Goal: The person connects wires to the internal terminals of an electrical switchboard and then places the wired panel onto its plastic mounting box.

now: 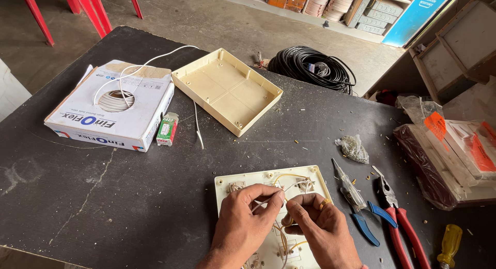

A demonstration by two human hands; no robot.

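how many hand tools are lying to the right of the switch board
4: a clear-handled screwdriver nearest the board, blue-handled pliers beside it, red-handled pliers further right, and a yellow-handled screwdriver at the table's edge. More could lie outside the frame.

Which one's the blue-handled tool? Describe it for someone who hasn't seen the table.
On the dark table, look right of the cream switch panel under the hands. The blue-handled tool lies there, left of the red-handled pliers; it alone has blue grips.
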